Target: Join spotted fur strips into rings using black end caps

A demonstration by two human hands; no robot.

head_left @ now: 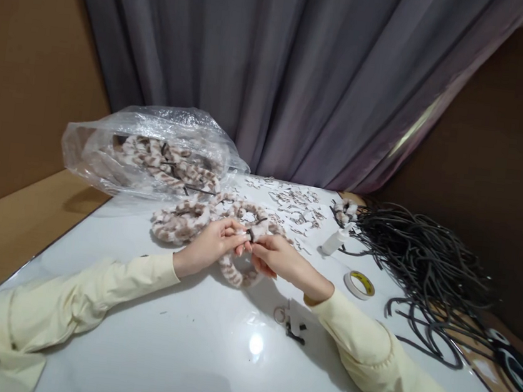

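Note:
Near the middle of the white table, my left hand (215, 246) and my right hand (280, 258) meet with fingers pinched on a brown-and-white fluffy ring (235, 275). A short dark piece (251, 235) shows between the fingertips, at the ring's upper part. The ring's lower curve hangs below both hands. Just left of and behind my left hand lie more fluffy rings (178, 223) in a pile.
A clear plastic bag (98, 139) of fluffy pieces lies at the back left. Paper scraps (298, 206) are scattered behind the hands. To the right are a white bottle (335, 240), a tape roll (359, 284) and a heap of black cords (424, 258).

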